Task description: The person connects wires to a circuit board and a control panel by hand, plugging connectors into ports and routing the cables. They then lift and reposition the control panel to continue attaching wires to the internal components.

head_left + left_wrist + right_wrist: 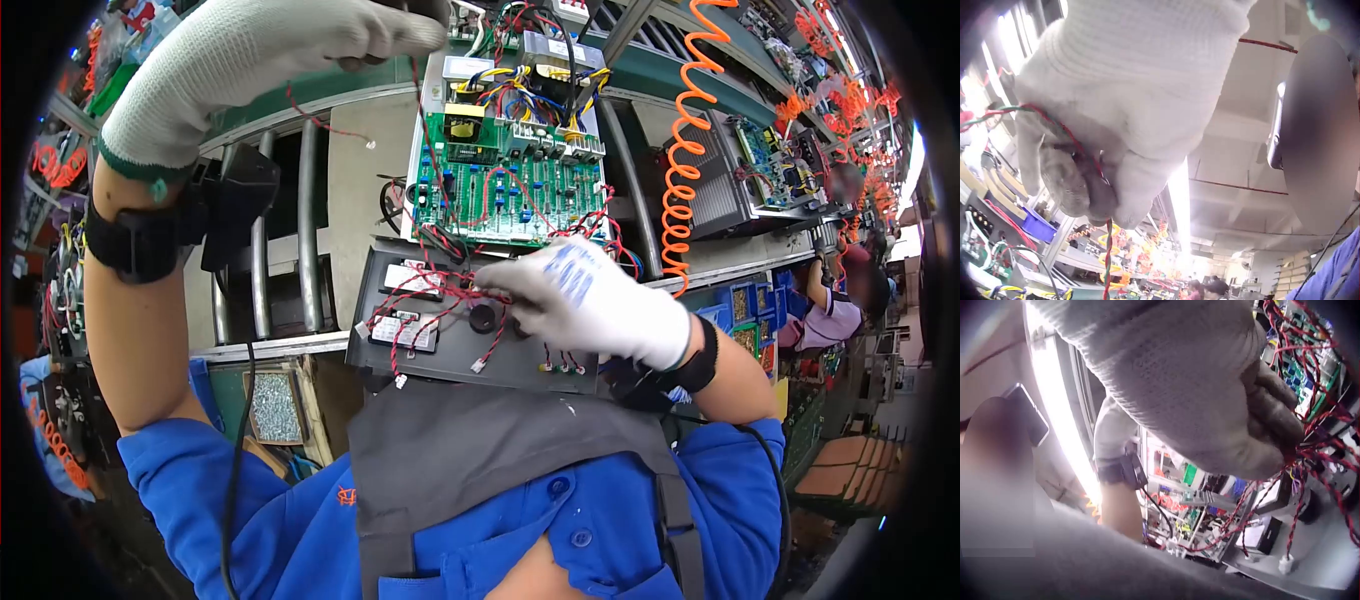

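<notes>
My left hand (300, 45), in a white knit glove, is raised at the upper left and pinches a twisted red-and-green wire (1108, 262). The wire runs down from the fingers toward the board. Over a grey metal panel (515, 368), my gloved right hand (595, 300) pinches a bundle of twisted red-and-black wires (1322, 453) between thumb and fingers. White connectors (1285, 564) hang at some wire ends. Two white-labelled modules (405, 332) sit on the panel left of that hand. Just beyond lies a green circuit board (480, 190) with many components.
Metal rollers (308, 240) run on both sides of the board. An orange coiled hose (685, 150) hangs to the right, before another black-finned unit (700, 180). Blue parts bins (765, 300) stand at the right. A person (825, 315) is farther right.
</notes>
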The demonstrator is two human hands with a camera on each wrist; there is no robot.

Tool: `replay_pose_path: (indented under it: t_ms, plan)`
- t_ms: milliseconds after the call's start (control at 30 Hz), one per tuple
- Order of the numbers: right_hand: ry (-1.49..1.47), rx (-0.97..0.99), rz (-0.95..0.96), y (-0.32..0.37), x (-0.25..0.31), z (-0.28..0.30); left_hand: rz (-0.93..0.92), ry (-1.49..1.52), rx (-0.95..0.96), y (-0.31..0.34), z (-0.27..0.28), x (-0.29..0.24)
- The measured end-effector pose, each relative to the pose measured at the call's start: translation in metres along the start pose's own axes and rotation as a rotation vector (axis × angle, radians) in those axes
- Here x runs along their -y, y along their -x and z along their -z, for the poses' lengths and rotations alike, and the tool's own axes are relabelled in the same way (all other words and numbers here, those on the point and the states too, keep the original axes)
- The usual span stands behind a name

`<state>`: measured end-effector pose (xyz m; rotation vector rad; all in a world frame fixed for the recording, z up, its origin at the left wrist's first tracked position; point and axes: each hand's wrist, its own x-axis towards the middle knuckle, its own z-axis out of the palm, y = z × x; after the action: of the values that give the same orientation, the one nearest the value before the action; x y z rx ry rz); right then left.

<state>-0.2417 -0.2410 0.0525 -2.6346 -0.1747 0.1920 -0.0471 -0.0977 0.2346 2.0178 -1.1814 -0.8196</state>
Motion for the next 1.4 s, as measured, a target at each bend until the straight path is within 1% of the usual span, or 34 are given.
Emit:
replay_pose_path:
  t_ms: [33,67,100,133,167,200,233,267,300,333,400,433,467,567,600,667,700,733,767,800,867,933,967,1000,1033,1067,1133,1167,1200,1267,1300,1333,1367,1400]
  plan:
    - [-0.181,-0.047,0.012,0.002,-0.002,0.005,0.051,-0.132,-0.111,-0.006,-0.001,0.009]
    - [-0.397,0.111,-0.098,0.005,0.001,0.023,0.098,-0.264,-0.221,-0.015,-0.001,0.022]
    - [-0.575,0.078,-0.069,0.010,-0.010,0.021,-0.313,-0.274,-0.150,-0.040,0.017,0.080]
    - [-0.751,0.042,-0.040,0.015,-0.020,0.019,-0.317,-0.271,-0.144,-0.040,0.020,0.091]
    - [-1.090,0.097,-0.174,0.025,-0.011,0.028,-0.230,-0.282,-0.159,-0.041,0.021,0.096]
    - [-1.089,0.091,-0.182,0.032,-0.010,0.032,-0.144,-0.293,-0.174,-0.043,0.022,0.101]
    - [-1.260,0.096,-0.201,0.040,-0.011,0.036,-0.212,-0.314,-0.169,-0.045,0.024,0.111]
    - [-1.431,0.095,-0.220,0.049,-0.013,0.040,-0.186,-0.345,-0.161,-0.048,0.027,0.120]
    - [-1.416,0.007,-0.157,0.056,-0.021,0.040,-0.123,-0.380,-0.183,-0.048,0.028,0.129]
    - [-1.508,-0.113,0.084,0.061,-0.033,0.032,-0.060,-0.417,-0.204,-0.047,0.027,0.137]
    - [-1.428,-0.237,0.026,0.075,-0.036,0.041,0.068,-0.470,-0.168,-0.044,0.027,0.153]
    - [-1.438,-0.337,-0.007,0.080,-0.036,0.043,0.073,-0.555,-0.152,-0.043,0.026,0.164]
    - [-1.463,-0.415,0.061,0.084,-0.049,0.043,0.078,-0.641,-0.136,-0.043,0.023,0.174]
    - [-1.491,-0.674,0.195,0.092,-0.044,0.063,-0.025,-0.753,-0.088,-0.044,0.010,0.191]
    - [-1.501,-0.732,0.250,0.096,-0.042,0.071,0.038,-0.802,-0.035,-0.047,0.006,0.189]
    - [-1.454,-0.886,0.303,0.106,-0.033,0.091,-0.217,-0.979,-0.170,-0.050,-0.014,0.187]
    - [-1.449,-0.937,0.288,0.117,-0.034,0.100,-0.251,-0.927,-0.161,-0.055,-0.028,0.177]
    - [-1.443,-0.987,0.272,0.126,-0.033,0.108,-0.396,-0.770,-0.183,-0.055,-0.045,0.164]
    - [-1.278,-1.374,0.104,0.122,-0.021,0.119,-0.419,-0.630,-0.108,-0.057,-0.062,0.146]
    - [-1.301,-1.202,0.258,0.138,-0.034,0.132,-0.525,-0.583,-0.080,-0.055,-0.082,0.132]
    - [-1.260,-0.952,0.259,0.160,-0.033,0.154,-0.681,-0.529,-0.002,-0.058,-0.119,0.113]
    - [-1.373,-0.989,0.242,0.183,-0.033,0.175,-0.760,-0.506,0.051,-0.059,-0.146,0.111]
    - [-0.945,-1.399,-0.055,0.195,-0.037,0.185,-0.639,-0.450,0.157,-0.057,-0.151,0.107]
    - [-1.135,-0.994,0.182,0.216,-0.045,0.205,-0.518,-0.394,0.260,-0.055,-0.154,0.104]
    - [-1.131,-1.008,0.178,0.234,-0.041,0.215,-0.630,-0.357,0.215,-0.052,-0.160,0.114]
    - [-1.209,-0.936,0.143,0.250,-0.035,0.225,-0.616,-0.381,0.195,-0.045,-0.161,0.121]
    - [-1.367,-0.785,0.076,0.275,-0.026,0.238,-0.583,-0.613,0.349,-0.029,-0.158,0.122]
    - [-1.446,-0.701,0.046,0.283,-0.026,0.238,-0.541,-0.652,0.409,-0.019,-0.164,0.122]
    - [-1.453,-0.710,0.045,0.288,-0.023,0.232,-0.496,-0.691,0.467,-0.011,-0.171,0.123]
    - [-0.871,-1.244,-0.092,0.299,-0.013,0.217,-0.519,-0.681,0.446,-0.013,-0.171,0.127]
    - [-0.873,-1.247,-0.095,0.301,-0.017,0.207,-0.571,-0.530,0.373,-0.021,-0.166,0.127]
    - [-0.683,-1.279,-0.250,0.302,-0.027,0.190,-0.620,-0.379,0.295,-0.028,-0.163,0.125]
    - [-0.487,-1.300,-0.398,0.301,-0.040,0.171,-0.495,-0.301,0.263,-0.032,-0.156,0.113]
    - [-0.288,-1.314,-0.540,0.302,-0.049,0.157,-0.407,-0.176,0.155,-0.038,-0.155,0.115]
